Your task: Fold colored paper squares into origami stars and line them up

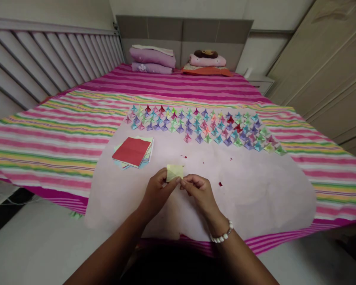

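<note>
A small pale yellow square of folded paper (175,171) is held up in front of me over the white sheet. My left hand (158,189) grips it from the left, thumb across its lower edge and fingers behind. At its lower right corner, my right hand (198,188) pinches with thumb and fingertips; a beaded bracelet circles that wrist. Beyond the hands stand several rows of small folded paper shapes (198,128) in purple, blue, green, pink and red. To the left lies a stack of coloured paper (132,151) with a red sheet on top.
The white sheet (255,186) lies on a bed with a striped cover (56,138). Small red scraps (220,184) are scattered on it. Folded purple bedding (152,59) and a pink pillow stack (207,60) rest by the headboard (163,31). A railing (53,55) borders the left side.
</note>
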The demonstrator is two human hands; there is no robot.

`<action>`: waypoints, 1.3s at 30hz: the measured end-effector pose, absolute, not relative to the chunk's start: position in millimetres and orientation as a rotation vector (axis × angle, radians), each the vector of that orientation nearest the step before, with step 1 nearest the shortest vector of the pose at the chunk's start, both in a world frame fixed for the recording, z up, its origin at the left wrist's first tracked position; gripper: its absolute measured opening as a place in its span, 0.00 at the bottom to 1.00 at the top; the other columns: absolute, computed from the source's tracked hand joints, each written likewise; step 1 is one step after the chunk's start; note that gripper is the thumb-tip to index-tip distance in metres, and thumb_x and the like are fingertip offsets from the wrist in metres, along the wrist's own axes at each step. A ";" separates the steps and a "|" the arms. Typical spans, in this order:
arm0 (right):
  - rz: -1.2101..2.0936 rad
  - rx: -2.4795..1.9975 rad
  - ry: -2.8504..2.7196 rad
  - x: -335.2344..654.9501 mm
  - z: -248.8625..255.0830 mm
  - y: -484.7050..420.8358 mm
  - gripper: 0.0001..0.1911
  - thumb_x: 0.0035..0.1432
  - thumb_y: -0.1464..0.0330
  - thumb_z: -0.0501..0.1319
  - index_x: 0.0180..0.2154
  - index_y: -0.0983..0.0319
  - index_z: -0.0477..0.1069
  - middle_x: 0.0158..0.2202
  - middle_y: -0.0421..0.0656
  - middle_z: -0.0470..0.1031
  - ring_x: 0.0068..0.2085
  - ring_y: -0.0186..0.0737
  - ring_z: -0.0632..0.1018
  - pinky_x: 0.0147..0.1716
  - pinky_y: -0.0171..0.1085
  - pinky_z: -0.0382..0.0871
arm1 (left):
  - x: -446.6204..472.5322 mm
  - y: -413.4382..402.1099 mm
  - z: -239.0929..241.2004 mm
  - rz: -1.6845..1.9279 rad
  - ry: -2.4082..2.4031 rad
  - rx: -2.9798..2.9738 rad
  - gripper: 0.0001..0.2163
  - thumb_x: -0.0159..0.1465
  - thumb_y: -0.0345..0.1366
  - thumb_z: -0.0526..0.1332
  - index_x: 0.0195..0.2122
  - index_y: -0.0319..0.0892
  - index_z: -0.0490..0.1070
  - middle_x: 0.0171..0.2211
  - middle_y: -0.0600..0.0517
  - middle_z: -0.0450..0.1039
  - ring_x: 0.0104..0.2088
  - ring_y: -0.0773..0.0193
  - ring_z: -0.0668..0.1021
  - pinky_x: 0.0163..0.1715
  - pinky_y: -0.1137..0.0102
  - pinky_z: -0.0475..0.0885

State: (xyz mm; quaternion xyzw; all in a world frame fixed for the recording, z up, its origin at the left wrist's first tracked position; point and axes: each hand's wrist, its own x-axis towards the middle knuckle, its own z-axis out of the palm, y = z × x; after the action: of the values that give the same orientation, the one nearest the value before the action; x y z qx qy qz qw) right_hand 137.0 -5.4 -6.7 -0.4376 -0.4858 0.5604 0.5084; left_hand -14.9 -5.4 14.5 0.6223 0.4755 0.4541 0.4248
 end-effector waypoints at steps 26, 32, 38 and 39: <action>1.327 -0.946 -1.209 140.6 -8.1 -5.4 0.10 0.47 0.62 0.70 0.31 0.60 0.77 0.27 0.40 0.76 0.29 0.36 0.74 0.32 0.36 0.68 | -16.0 -4.6 19.6 1.238 1.217 1.304 0.20 0.51 0.36 0.69 0.44 0.43 0.66 0.30 0.56 0.69 0.26 0.70 0.72 0.24 0.75 0.66; 1.479 -0.943 -1.126 137.1 -8.3 -5.2 0.13 0.45 0.59 0.71 0.30 0.61 0.77 0.22 0.38 0.75 0.24 0.33 0.72 0.27 0.33 0.65 | -18.7 -1.0 26.5 1.038 1.161 1.141 0.16 0.50 0.37 0.69 0.39 0.39 0.72 0.28 0.54 0.73 0.25 0.70 0.73 0.21 0.77 0.65; 1.451 -1.047 -1.251 134.2 -6.5 -7.3 0.14 0.46 0.58 0.69 0.22 0.62 0.74 0.19 0.39 0.73 0.22 0.32 0.69 0.23 0.32 0.61 | -17.6 -0.2 29.8 0.989 1.156 1.232 0.10 0.54 0.40 0.67 0.27 0.39 0.71 0.20 0.57 0.69 0.22 0.71 0.69 0.19 0.77 0.61; 1.450 -1.050 -1.267 133.2 -6.1 -8.0 0.15 0.48 0.57 0.68 0.22 0.62 0.74 0.20 0.39 0.74 0.22 0.32 0.69 0.24 0.33 0.61 | -16.9 0.6 29.3 1.002 1.175 1.255 0.10 0.55 0.41 0.66 0.25 0.39 0.70 0.19 0.58 0.68 0.21 0.71 0.68 0.19 0.77 0.61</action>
State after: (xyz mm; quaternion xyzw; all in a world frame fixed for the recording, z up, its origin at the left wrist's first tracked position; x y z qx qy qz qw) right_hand 133.2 -8.0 -6.1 -0.4259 -0.5141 0.5881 0.4566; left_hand -16.9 0.6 29.3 0.5288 0.4953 0.4224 0.5446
